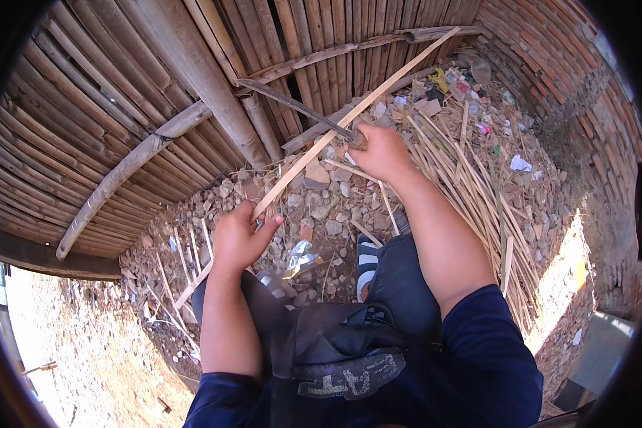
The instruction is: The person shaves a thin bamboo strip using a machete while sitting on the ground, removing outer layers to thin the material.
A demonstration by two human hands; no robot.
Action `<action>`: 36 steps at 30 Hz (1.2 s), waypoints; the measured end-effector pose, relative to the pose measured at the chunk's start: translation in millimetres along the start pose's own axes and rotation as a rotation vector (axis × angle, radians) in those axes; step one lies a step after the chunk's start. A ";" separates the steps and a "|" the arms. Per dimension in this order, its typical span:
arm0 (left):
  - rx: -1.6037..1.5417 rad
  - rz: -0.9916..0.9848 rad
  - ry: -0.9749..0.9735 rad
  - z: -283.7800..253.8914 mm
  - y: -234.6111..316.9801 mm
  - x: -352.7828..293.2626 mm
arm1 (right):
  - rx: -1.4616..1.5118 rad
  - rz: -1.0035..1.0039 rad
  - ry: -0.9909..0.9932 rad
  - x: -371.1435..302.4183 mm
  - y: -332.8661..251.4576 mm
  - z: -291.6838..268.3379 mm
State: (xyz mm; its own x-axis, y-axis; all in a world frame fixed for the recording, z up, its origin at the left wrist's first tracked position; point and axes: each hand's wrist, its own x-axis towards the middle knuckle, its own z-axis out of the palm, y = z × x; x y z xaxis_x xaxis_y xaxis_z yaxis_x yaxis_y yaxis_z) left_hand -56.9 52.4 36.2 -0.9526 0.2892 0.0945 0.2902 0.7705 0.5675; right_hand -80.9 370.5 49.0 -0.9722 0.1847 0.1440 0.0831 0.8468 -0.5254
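A long pale bamboo strip (292, 170) runs slantwise from beside my left thigh up to the far right. My left hand (240, 237) is closed round its lower part, the thumb sticking out to the right. In my right hand (381, 153) is the handle of a long dark-bladed machete (292, 104), its blade pointing to the far left. The blade crosses the strip close to my right hand; whether its edge touches the strip I cannot tell. My fingers hide most of the handle.
A pile of split bamboo strips (471, 192) lies right of my right forearm, on stony ground with litter. A bamboo slat wall (71, 143) with thick poles (192, 64) rises ahead and left. At the right stands a brick wall (549, 57). Several loose strips (185, 250) lie at left.
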 end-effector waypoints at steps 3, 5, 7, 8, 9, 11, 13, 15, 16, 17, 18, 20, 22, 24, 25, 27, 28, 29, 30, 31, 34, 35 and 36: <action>0.020 -0.016 -0.006 -1.9 0.6 -0.6 | 0.008 0.001 -0.018 -2.0 -4.7 4.3; 0.021 -0.035 -0.018 -1.0 1.7 0.1 | 0.010 -0.043 -0.026 -2.4 -2.0 9.8; 0.029 -0.026 -0.004 0.9 -1.3 -0.7 | 0.025 -0.094 -0.085 -3.7 -6.0 4.3; 0.031 -0.027 -0.006 1.1 -2.0 -1.4 | 0.036 -0.145 -0.141 -4.2 -6.7 2.1; 0.011 -0.018 -0.007 1.0 -2.0 -1.7 | 0.037 -0.144 -0.141 -3.9 -4.6 0.6; -0.009 -0.009 -0.009 0.1 -4.8 -0.8 | 0.006 -0.137 -0.134 -2.4 2.1 -3.4; 0.030 -0.018 0.101 -4.7 -15.0 2.7 | 0.041 -0.071 -0.030 0.7 10.0 -5.4; -0.103 -0.093 0.117 -12.4 -24.1 6.8 | 0.123 0.035 0.138 3.3 16.9 -5.2; -0.175 -0.100 0.131 -11.7 -25.7 7.9 | 0.123 0.033 0.143 4.0 19.4 -3.7; -0.176 -0.095 0.134 -10.1 -25.1 6.9 | 0.134 0.024 0.177 4.1 21.6 -1.7; -0.128 -0.072 0.136 -9.2 -15.5 3.7 | 0.145 0.015 0.204 2.3 16.2 -2.6; -0.080 -0.051 0.140 -5.3 -7.6 0.9 | 0.084 -0.004 0.098 -0.3 3.9 -7.3; -0.010 0.046 0.122 -1.5 -5.2 -0.1 | 0.022 -0.019 -0.004 -5.3 -6.5 -6.6; 0.015 0.031 0.069 -3.9 -4.5 -1.3 | -0.082 -0.179 -0.074 -8.5 -10.2 -2.6; 0.020 0.018 0.085 -4.4 -7.6 -2.5 | -0.104 -0.173 -0.119 -7.9 -12.5 -5.3; 0.026 0.011 0.099 -9.2 -9.2 -1.2 | -0.043 -0.115 -0.069 -4.0 -1.9 -0.1; 0.024 -0.040 0.073 -13.6 -7.9 -1.0 | 0.013 -0.062 -0.024 -1.3 5.3 1.9; 0.022 -0.090 0.047 -15.8 -6.8 -0.6 | 0.011 -0.061 -0.021 2.3 13.2 1.1; 0.018 -0.091 0.050 -14.8 -7.3 -0.5 | 0.044 0.006 0.035 6.7 18.0 -2.2; -0.004 -0.080 0.076 -12.8 -8.1 -0.2 | 0.077 0.073 0.091 9.6 21.4 -3.9; -0.038 -0.052 0.125 -5.7 -7.2 0.0 | 0.105 0.043 0.141 3.2 16.8 -5.9; -0.047 -0.033 0.144 -3.4 -5.5 -0.1 | 0.103 0.038 0.139 0.8 11.5 -7.3; -0.050 -0.032 0.144 -3.1 -1.0 0.2 | 0.088 0.019 0.056 -3.4 -0.9 -11.9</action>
State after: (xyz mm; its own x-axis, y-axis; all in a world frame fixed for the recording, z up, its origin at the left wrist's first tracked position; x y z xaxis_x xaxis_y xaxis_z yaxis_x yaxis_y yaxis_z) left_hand -57.7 49.8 38.2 -0.9655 0.1780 0.1900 0.2582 0.7477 0.6118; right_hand -75.1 375.0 58.9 -0.9567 0.2297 0.1789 0.0791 0.7964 -0.5996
